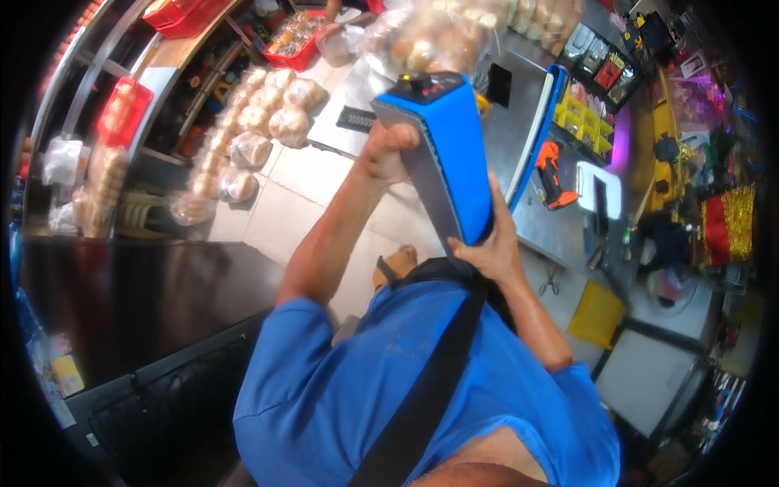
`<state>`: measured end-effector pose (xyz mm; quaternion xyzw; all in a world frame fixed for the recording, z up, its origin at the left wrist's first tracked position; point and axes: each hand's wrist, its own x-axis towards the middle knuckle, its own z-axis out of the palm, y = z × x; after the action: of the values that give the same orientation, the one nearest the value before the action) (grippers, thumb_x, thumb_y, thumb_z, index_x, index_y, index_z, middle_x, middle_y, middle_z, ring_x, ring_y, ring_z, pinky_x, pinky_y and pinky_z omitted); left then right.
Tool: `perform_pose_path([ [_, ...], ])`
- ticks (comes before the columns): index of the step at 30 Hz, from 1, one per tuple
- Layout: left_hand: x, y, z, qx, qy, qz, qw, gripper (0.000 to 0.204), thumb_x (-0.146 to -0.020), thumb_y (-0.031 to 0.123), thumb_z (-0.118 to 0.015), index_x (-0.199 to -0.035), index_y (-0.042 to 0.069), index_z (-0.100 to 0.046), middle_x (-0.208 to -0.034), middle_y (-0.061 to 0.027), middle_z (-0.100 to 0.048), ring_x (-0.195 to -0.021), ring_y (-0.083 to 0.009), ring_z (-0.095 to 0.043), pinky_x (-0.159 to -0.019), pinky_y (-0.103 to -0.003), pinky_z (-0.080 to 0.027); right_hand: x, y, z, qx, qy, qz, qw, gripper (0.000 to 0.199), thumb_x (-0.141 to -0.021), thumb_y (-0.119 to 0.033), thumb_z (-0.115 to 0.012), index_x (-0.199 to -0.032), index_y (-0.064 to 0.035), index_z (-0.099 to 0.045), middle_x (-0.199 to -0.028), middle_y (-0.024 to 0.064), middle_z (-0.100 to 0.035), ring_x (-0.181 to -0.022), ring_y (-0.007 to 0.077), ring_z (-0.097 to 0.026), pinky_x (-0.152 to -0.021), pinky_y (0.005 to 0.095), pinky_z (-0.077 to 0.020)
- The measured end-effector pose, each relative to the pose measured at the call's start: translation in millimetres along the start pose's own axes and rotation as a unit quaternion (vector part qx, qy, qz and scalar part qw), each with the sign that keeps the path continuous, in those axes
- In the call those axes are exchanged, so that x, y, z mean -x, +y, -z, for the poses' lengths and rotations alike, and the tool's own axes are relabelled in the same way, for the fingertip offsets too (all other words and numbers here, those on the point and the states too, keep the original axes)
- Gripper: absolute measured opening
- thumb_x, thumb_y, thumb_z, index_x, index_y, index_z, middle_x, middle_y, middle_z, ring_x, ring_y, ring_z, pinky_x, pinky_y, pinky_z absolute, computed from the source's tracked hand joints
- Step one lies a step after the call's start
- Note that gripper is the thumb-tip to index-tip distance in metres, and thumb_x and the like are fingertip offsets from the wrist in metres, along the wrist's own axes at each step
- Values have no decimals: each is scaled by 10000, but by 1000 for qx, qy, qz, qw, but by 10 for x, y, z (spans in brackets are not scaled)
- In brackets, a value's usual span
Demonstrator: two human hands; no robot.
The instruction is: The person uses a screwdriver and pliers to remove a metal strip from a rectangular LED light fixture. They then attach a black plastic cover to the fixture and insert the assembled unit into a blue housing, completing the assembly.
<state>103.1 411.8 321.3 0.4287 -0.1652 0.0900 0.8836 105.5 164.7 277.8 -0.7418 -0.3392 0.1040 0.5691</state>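
- My left hand [388, 151] is wrapped tight on the top part of the blue machine [442, 154], with my fingers curled on its left side.
- My right hand [487, 243] is clamped on the low end of the same machine, thumb on the blue side.
- The blue machine is up in the air in front of my chest, tipped on a slant, above the floor tiles [300, 203].
- It is a long box with a grey face and a black knob [422, 82] on top. It looks hard and stiff, and I think it is quite heavy, so two hands feel right.
- The blue skin looks smooth, so I think it could slip. Holding both ends seems safest, away from the knob.
- Close on the right is a steel table [560, 231] with an orange tool [553, 174].
- Far left, bags of bread [251, 130] sit in a row.
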Motion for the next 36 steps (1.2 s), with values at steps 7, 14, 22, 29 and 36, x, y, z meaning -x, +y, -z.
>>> perform_pose_path([
  [7,-247,100,-357,14,29,-42,999,793,-724,311,-906,-1361,7,-545,-1180,-99,-673,-1050,-174,-669,-906,-329,-571,-136,-34,187,-51,-14,-29,998,1182,-611,-166,-879,-1595,30,-253,-1547,230,-440,-1447,321,-428,-1209,438,-317],
  [14,-983,108,-311,-7,49,-22,999,479,-950,383,-693,-1217,-12,-635,-1065,-113,-726,-941,-198,-720,-836,-354,-607,-633,-267,447,-131,6,-39,991,1195,-658,-305,-918,-1590,52,-261,-1450,178,-513,-1335,280,-524,-1144,403,-392],
  [22,-901,28,-394,-52,-12,3,999,784,-874,502,-725,-1387,-36,-478,-1235,-201,-600,-1098,-264,-648,-830,-382,-612,-744,-232,616,-194,-28,-31,980,1194,-614,-242,-930,-1584,27,-288,-1427,156,-526,-1331,270,-518,-1149,398,-382],
  [29,-473,-30,-689,-158,-50,-1,986,990,-672,243,-948,-1489,35,-429,-1363,-111,-566,-1244,-224,-554,-1091,-379,-435,-554,57,788,-70,-103,-99,987,1080,-564,-90,-886,-1524,-37,-395,-1425,110,-541,-1367,236,-471,-1182,391,-332],
  [36,-310,-209,-802,-244,-120,-26,962,1129,-612,154,-990,-1545,47,-364,-1431,-108,-522,-1337,-219,-494,-1152,-375,-374,-429,272,952,67,-139,-92,984,873,-584,-148,-861,-1390,-32,-548,-1327,159,-628,-1224,315,-600,-1104,429,-426],
])
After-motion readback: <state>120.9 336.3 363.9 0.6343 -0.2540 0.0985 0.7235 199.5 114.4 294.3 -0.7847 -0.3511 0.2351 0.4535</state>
